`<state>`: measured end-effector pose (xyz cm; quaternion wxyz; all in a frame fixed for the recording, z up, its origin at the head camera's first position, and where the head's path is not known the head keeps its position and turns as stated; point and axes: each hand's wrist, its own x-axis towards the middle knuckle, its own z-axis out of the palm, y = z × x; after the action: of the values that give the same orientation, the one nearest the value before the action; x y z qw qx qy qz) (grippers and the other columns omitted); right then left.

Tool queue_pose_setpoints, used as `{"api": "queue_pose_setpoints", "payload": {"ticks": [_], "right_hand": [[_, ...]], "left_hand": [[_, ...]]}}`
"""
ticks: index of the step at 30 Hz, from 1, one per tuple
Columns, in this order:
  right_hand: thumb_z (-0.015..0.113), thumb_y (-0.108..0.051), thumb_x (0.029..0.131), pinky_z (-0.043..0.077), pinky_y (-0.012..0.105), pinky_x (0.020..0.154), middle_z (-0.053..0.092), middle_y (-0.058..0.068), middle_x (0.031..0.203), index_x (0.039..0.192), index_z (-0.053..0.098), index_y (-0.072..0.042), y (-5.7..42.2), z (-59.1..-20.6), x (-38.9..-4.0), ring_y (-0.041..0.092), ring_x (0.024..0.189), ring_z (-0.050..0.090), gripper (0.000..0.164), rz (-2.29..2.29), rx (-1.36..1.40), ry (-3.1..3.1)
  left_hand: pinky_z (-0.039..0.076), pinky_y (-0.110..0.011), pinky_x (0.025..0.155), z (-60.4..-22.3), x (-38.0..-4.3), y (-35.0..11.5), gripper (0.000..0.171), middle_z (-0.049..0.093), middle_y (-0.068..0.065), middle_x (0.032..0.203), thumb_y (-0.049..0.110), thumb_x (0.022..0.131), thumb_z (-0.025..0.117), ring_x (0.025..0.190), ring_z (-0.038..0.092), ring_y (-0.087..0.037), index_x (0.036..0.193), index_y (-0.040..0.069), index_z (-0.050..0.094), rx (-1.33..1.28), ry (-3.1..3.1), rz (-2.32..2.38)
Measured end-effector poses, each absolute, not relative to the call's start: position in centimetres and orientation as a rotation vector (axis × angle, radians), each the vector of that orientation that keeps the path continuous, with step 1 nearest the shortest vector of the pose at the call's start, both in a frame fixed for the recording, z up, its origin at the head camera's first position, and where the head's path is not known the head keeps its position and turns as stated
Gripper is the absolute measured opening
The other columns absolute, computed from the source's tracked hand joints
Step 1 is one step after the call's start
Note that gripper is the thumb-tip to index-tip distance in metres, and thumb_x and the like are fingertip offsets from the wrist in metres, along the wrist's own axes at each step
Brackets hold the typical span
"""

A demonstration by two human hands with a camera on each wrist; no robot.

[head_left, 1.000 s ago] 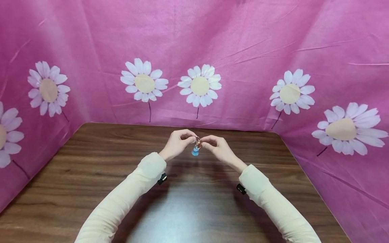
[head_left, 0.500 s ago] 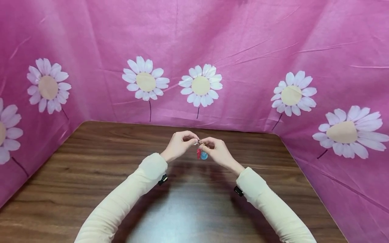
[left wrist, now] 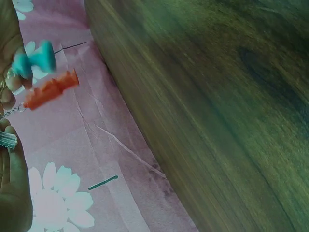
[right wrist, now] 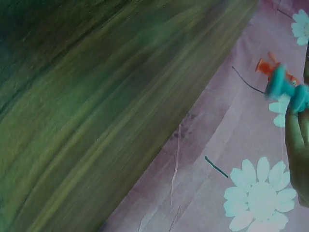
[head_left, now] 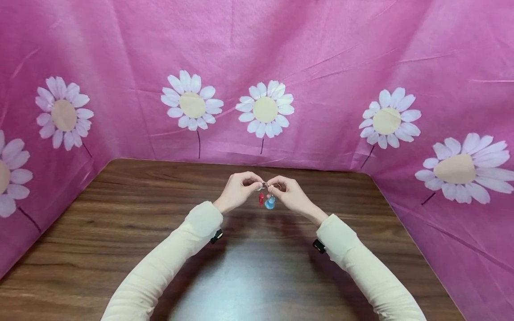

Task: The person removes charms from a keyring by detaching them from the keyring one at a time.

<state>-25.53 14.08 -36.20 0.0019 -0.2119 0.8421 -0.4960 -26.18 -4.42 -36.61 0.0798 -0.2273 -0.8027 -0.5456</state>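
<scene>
Staged booth: table [head_left: 120,232], daisy-print backdrop [head_left: 321,53]

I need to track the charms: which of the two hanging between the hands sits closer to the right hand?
The blue charm: it hangs right below the right hand, while the red charm dangles beside it, toward the left hand.

The key ring [head_left: 266,184] between the left hand [head_left: 238,191] and right hand [head_left: 292,196] is too small to see clearly. Both wrist views are blurred, and the hands are cut by the edges.
</scene>
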Motion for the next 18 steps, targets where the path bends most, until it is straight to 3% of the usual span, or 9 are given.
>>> {"api": "queue_pose_setpoints", "payload": {"ticks": [5, 11, 18], "right_hand": [[0.058, -0.007, 0.088, 0.045, 0.025, 0.057, 0.062, 0.006, 0.083, 0.100, 0.065, -0.005, 14.08, -35.89, -25.40, 0.010, 0.065, 0.053, 0.014, -1.419, -0.717, 2.769], [0.066, -0.006, 0.082, 0.048, 0.029, 0.073, 0.060, 0.005, 0.095, 0.093, 0.068, -0.004, 14.00, -36.23, -25.70, 0.016, 0.084, 0.056, 0.012, -1.340, -0.926, 2.927], [0.065, -0.007, 0.083, 0.049, 0.031, 0.069, 0.066, 0.003, 0.085, 0.091, 0.069, -0.006, 14.00, -36.44, -26.07, 0.015, 0.081, 0.062, 0.010, -1.289, -1.068, 3.076]], "left_hand": [[0.048, -0.021, 0.062, -36.75, -26.17, -4.47, 0.007, 0.070, -0.006, 0.082, 0.009, 0.084, 0.065, 0.072, 0.061, -0.011, 0.088, 0.007, 0.069, -0.685, -2.390, -1.652], [0.044, -0.020, 0.058, -37.03, -26.19, -4.57, 0.007, 0.067, -0.011, 0.079, 0.009, 0.084, 0.063, 0.067, 0.057, -0.010, 0.089, 0.006, 0.068, -0.643, -2.389, -1.752], [0.045, -0.025, 0.066, -37.24, -26.15, -4.59, 0.011, 0.066, -0.018, 0.084, 0.009, 0.086, 0.062, 0.076, 0.059, -0.027, 0.090, 0.000, 0.064, -0.615, -2.405, -1.913]]}}
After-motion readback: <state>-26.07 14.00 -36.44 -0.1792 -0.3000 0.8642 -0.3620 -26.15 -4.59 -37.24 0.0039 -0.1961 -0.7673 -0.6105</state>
